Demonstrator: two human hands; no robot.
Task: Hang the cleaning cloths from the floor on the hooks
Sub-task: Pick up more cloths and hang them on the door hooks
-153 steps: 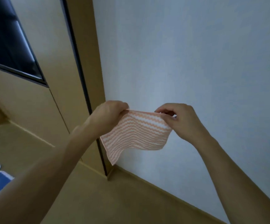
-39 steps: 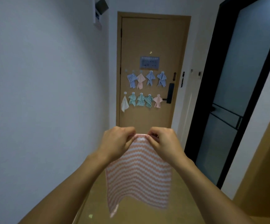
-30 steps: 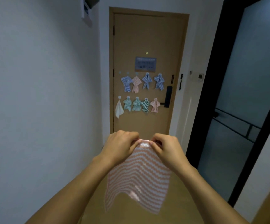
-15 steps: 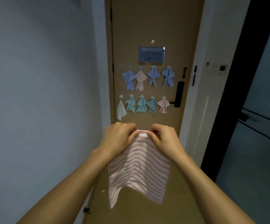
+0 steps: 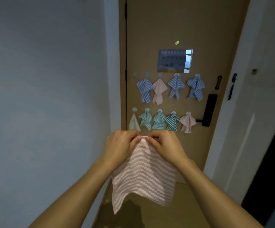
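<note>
A pink striped cloth (image 5: pixel 143 175) is being held up in the near middle, pinched at its top edge by the left hand (image 5: pixel 120 145) and the right hand (image 5: pixel 164 145), its lower part hanging free. Farther off, on the door (image 5: pixel 174 22), two rows of hooks (image 5: pixel 134 74) are being occupied by hung cloths (image 5: pixel 158 119); the top-left hook is bare.

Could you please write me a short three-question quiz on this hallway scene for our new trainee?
1. True or false: both hands pinch the top edge of the pink striped cloth.
2. How many cloths hang in the lower row on the door?
3. Which hook looks free: A) top row, far left; B) bottom row, far right?

Key: 1. True: left hand and right hand both grip it. 2. Five. 3. A.
</note>
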